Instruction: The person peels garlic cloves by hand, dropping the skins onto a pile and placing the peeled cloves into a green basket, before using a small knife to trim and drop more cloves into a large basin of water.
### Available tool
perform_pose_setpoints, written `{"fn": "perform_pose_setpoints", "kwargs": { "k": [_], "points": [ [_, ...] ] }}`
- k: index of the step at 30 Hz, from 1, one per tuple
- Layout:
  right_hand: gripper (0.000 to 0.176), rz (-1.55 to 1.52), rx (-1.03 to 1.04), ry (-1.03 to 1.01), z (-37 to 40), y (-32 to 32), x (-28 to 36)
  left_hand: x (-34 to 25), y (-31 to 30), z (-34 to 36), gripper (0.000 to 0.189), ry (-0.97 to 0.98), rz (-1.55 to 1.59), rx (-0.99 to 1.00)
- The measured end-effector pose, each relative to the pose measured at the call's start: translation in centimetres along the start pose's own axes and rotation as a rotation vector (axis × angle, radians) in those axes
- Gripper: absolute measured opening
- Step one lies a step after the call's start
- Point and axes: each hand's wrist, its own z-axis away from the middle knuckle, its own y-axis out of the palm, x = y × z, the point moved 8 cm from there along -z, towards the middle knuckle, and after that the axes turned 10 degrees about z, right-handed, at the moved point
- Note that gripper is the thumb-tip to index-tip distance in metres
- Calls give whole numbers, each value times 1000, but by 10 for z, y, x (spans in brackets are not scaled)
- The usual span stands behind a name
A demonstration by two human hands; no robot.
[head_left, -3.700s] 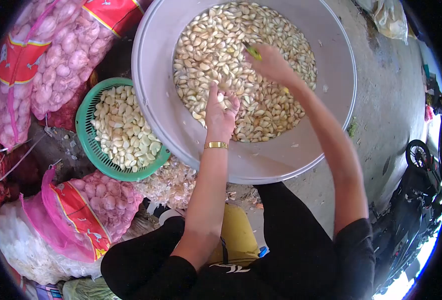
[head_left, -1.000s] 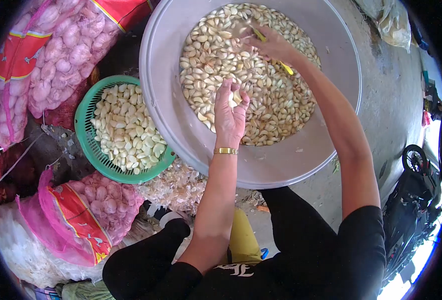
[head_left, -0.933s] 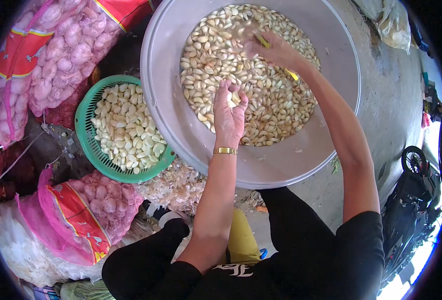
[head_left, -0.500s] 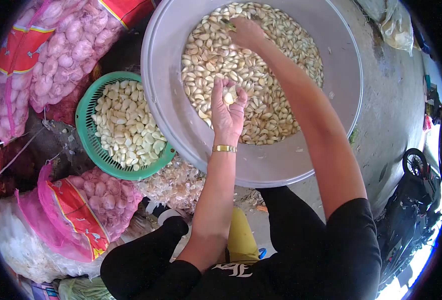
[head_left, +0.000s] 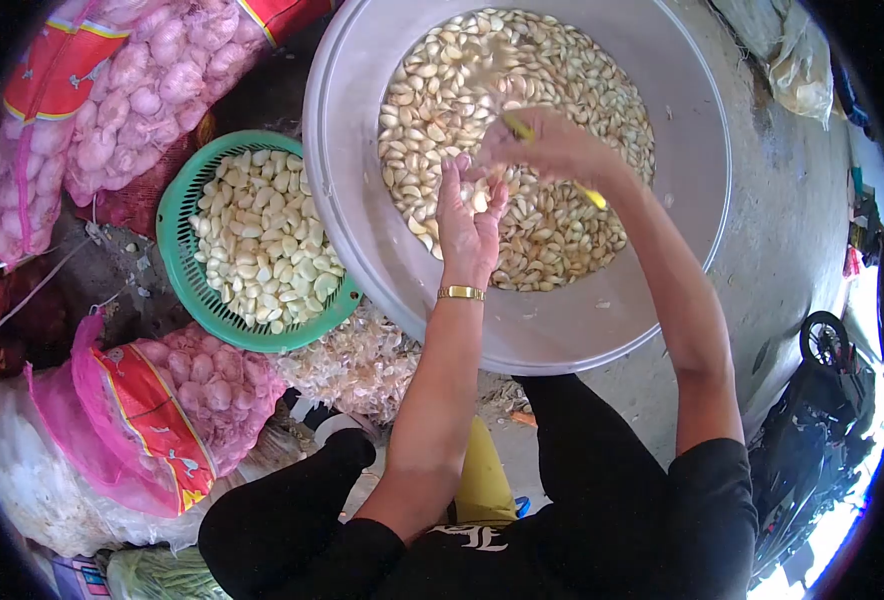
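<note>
My left hand (head_left: 470, 235), with a gold band on its wrist, is palm up over the large grey tub (head_left: 552, 335). Its fingers are curled round a pale garlic clove (head_left: 480, 201). Just above and to the right, my right hand (head_left: 552, 148) is closed on a yellow-handled knife (head_left: 594, 197); motion blurs its fingers, and I cannot make out the blade. Below both hands, a mass of unpeeled garlic cloves (head_left: 562, 235) lies in water in the tub. Peeled cloves (head_left: 262, 240) fill a green plastic basket (head_left: 177, 270) against the tub's left side.
Pink mesh sacks of garlic bulbs (head_left: 122, 120) stand at upper left, with another opened garlic sack (head_left: 207, 385) lower down. Loose garlic skins (head_left: 362, 370) lie below the basket. A motorcycle (head_left: 812, 400) is at the right, and plastic bags (head_left: 797, 70) are at upper right.
My right hand has come back from the tub's far side, down to beside my left hand, with the knife in it. The view has shifted slightly; my left hand still holds a clove.
</note>
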Motion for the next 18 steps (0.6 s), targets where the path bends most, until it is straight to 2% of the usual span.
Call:
{"fn": "perform_pose_setpoints", "kwargs": {
  "k": [2, 3, 4, 6, 7, 9, 11, 14, 15, 18],
  "points": [
    [36, 66, 12, -366, 1, 25, 6, -2, -2, 4, 34, 40, -8, -70],
    [35, 165, -108, -406, 7, 21, 12, -1, -1, 2, 33, 12, 2, -24],
    [35, 162, -107, -406, 5, 19, 16, 0, -1, 2, 32, -17, 11, 19],
    [41, 124, -123, -216, -13, 2, 12, -1, -5, 1, 31, -33, 1, 25],
    [46, 180, -319, -342, -28, -9, 19, 0, -5, 0, 29, -50, -6, 34],
    [40, 349, -609, -341, -70, -17, 18, 3, -6, -5, 27, -66, 9, 94],
    [40, 573, -596, -390, -112, -6, 29, 3, -2, -5, 25, -79, 21, 149],
    [41, 587, -605, -381, -139, 4, 44, 4, 3, -3, 21, -54, 28, 143],
    [43, 627, -537, -294, -145, 7, 43, 3, 4, -3, 20, -44, 22, 159],
    [43, 697, -505, -240, -152, 7, 38, 2, 7, -1, 18, -20, 4, 157]
  ]
}}
